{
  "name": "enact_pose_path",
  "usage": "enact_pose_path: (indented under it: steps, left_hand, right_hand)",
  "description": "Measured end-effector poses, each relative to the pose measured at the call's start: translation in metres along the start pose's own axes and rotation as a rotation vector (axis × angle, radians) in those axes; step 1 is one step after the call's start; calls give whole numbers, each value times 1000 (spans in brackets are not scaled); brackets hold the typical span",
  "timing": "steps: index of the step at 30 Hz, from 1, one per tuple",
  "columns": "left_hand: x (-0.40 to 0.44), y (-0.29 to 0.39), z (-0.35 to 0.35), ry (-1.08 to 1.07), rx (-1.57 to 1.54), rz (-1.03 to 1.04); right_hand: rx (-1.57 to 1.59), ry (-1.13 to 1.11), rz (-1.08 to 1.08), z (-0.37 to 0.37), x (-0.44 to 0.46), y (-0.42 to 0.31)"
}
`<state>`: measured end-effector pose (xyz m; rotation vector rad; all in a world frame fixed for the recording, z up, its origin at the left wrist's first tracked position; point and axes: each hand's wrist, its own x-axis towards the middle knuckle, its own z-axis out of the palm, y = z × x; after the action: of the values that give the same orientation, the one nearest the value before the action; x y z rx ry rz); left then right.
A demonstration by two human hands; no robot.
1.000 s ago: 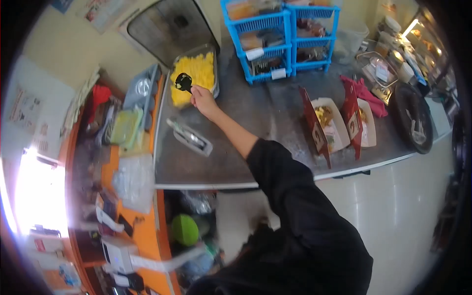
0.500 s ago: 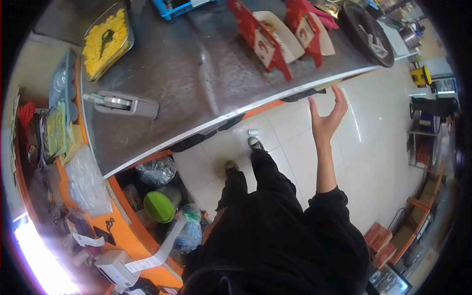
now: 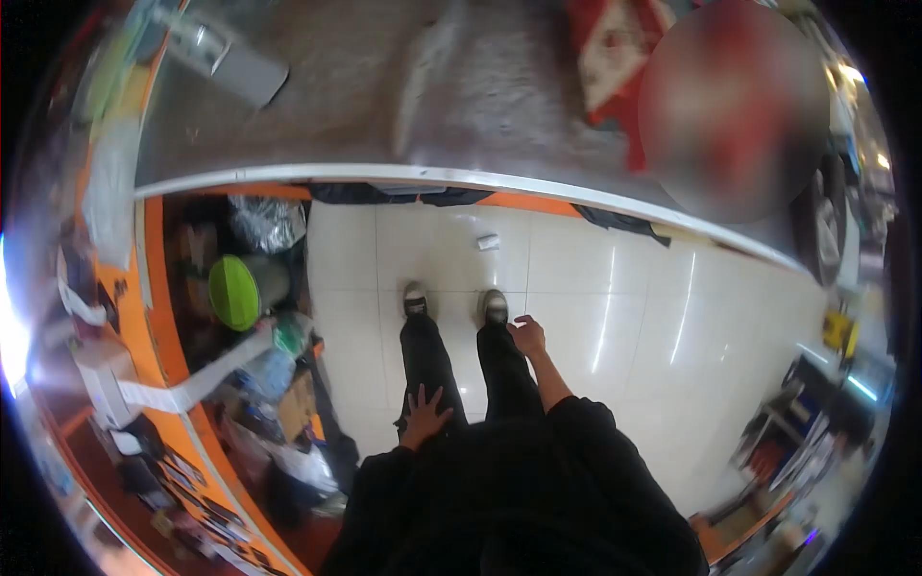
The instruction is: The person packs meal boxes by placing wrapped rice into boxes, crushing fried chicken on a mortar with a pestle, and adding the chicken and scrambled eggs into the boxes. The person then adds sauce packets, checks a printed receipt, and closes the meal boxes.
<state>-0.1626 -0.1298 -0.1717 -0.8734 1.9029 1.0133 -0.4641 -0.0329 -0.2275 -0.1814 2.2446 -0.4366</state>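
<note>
My left hand [image 3: 423,419] rests over my left thigh with its fingers spread, holding nothing. My right hand [image 3: 527,338] hangs in front of my right leg, near the shoe [image 3: 495,307]. Its fingers are loosely bent and nothing shows in them. Both hands are below the edge of the dark metal counter [image 3: 499,125] and apart from it. On the counter's left part lies a grey tape dispenser [image 3: 230,62]. Towards the right stands a red and white printed food holder [image 3: 615,58], smeared by motion. A round blurred patch hides what is beside it.
A small white object [image 3: 488,242] lies on the tiled floor [image 3: 576,336]. Left of my legs, an orange-edged shelf unit [image 3: 165,288] holds a green-topped bin [image 3: 235,292] and plastic bags. A paper strip [image 3: 197,379] hangs from a white printer [image 3: 104,370].
My right hand has dropped from beside the counter edge to near my leg. My left hand has come into view. My view has turned and tilted lower; the counter sits higher in it.
</note>
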Motion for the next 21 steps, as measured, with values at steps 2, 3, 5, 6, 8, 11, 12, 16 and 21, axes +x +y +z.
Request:
enact_pose_path:
  steps: [2,3,5,6,8,11,12,16,21]
  left_hand:
    - [-4,37,16,-15,-178,-175]
    - [1,47,28,-31,-234,-238]
    - [9,57,43,-5,-318,-293]
    - [6,60,51,36,-341,-287]
    - [8,60,45,211,-386,-300]
    - [17,50,50,354,-344,-370]
    - [24,46,55,423,-296,-391]
    - [52,8,123,506,-164,-429]
    - [61,22,132,544,-135,-476]
  right_hand:
    - [-73,69,21,16,30,4]
    - [-108,107,30,25,48,5]
    - [-64,130,-6,48,108,16]
    - [-126,339,-149,68,147,23]
    - [-125,397,-96,98,221,23]
    - [-236,349,10,146,333,46]
    - [-313,345,39,164,371,59]
    - [-579,183,155,211,445,68]
    - [-546,16,-67,248,432,72]
